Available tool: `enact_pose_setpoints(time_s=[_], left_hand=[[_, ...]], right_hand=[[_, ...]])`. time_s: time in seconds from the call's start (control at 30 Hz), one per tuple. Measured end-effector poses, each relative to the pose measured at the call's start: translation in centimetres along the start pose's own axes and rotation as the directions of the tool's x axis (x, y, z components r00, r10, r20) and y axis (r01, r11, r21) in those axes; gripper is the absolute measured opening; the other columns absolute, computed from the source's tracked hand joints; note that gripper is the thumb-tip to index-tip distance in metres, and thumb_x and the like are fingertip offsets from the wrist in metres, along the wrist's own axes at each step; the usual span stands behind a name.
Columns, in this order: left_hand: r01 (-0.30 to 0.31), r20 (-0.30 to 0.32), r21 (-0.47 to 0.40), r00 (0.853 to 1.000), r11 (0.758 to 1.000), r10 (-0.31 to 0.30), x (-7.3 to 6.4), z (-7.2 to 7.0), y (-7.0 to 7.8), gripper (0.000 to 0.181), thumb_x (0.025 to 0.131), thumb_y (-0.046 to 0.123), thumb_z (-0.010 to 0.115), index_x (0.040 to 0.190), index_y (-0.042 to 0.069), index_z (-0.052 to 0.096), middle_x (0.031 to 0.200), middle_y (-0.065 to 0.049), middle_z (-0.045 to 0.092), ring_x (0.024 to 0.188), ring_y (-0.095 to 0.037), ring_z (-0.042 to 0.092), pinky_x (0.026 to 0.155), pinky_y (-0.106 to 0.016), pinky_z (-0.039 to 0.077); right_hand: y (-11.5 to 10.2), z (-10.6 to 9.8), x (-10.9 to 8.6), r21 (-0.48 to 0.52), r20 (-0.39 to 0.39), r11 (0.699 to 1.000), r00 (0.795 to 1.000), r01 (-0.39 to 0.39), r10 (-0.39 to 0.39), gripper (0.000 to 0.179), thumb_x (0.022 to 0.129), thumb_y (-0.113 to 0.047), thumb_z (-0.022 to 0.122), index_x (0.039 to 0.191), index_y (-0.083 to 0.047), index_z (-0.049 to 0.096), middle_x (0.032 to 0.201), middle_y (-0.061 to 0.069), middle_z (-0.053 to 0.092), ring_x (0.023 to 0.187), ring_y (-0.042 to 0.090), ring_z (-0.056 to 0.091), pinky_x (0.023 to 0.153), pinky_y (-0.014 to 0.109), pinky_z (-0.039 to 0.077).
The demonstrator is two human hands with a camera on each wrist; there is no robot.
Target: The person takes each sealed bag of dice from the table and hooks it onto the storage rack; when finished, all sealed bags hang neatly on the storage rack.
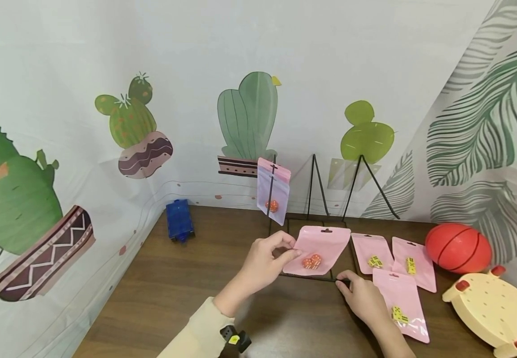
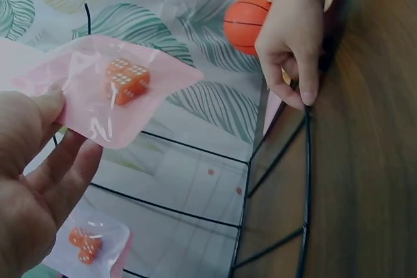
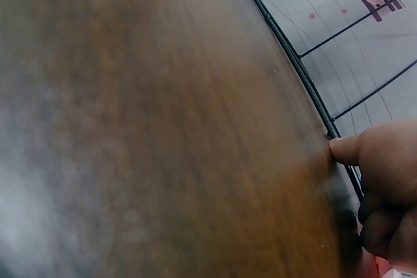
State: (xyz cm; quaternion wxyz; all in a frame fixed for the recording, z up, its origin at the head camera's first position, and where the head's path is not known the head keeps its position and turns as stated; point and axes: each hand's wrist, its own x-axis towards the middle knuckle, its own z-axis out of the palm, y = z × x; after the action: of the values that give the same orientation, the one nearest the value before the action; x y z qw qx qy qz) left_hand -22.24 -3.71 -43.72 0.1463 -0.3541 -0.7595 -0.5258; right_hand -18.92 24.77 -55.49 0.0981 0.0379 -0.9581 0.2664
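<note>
My left hand (image 1: 267,258) pinches the left edge of a pink zip pouch (image 1: 330,243) between thumb and fingers. Orange dice (image 2: 127,81) with white dots show through its clear front, and a hang slot is at its top. The pouch is tilted above the base of a black wire rack (image 2: 307,174). With thumb and finger, my right hand (image 1: 363,301) pinches the rack's front right corner. Another pouch with orange dice (image 1: 280,186) hangs on the rack's left prong, behind my left hand.
Several pink pouches (image 1: 401,286) with yellow dice lie right of the rack. Farther right are a red toy basketball (image 1: 459,247) and a cream board with red knobs (image 1: 500,311). At the table's back left lies a blue plastic object (image 1: 179,220). A printed cloth hangs behind.
</note>
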Motion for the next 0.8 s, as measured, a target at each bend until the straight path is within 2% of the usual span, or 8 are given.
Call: enact_pose_setpoints(time_s=[0.23,0.43,0.8], left_hand=[[-0.003,-0.084,-0.06,0.996,0.998,-0.002,0.8,0.4,0.7,0.011,0.095,0.011,0.078,0.099,0.011,0.068,0.093,-0.002,0.077,0.081,-0.007,0.069,0.067,-0.03,0.057],[0.007,-0.096,-0.064,0.995,0.998,-0.013,1.3,0.6,0.8,0.011,0.095,0.012,0.077,0.099,0.009,0.067,0.093,-0.003,0.078,0.081,-0.008,0.069,0.069,-0.035,0.059],[0.07,-0.125,-0.069,0.989,0.995,-0.078,1.8,1.0,0.8,0.012,0.096,0.015,0.077,0.099,0.01,0.067,0.092,0.001,0.077,0.081,-0.008,0.069,0.07,-0.031,0.058]], right_hand=[[-0.1,-0.1,0.0,-0.004,0.004,1.0,1.0,-0.004,0.004,0.011,0.097,-0.021,0.075,0.107,-0.015,0.073,0.058,-0.01,0.045,0.05,0.01,0.043,0.049,0.034,0.036],[-0.2,-0.2,0.0,0.001,0.014,1.0,1.0,-0.014,0.014,0.011,0.098,-0.02,0.074,0.108,-0.015,0.073,0.059,-0.009,0.046,0.05,0.011,0.044,0.05,0.034,0.036],[-0.2,-0.3,-0.1,0.007,0.027,1.0,0.999,-0.02,0.02,0.012,0.098,-0.019,0.074,0.109,-0.015,0.073,0.058,-0.008,0.047,0.051,0.012,0.044,0.05,0.035,0.036]])
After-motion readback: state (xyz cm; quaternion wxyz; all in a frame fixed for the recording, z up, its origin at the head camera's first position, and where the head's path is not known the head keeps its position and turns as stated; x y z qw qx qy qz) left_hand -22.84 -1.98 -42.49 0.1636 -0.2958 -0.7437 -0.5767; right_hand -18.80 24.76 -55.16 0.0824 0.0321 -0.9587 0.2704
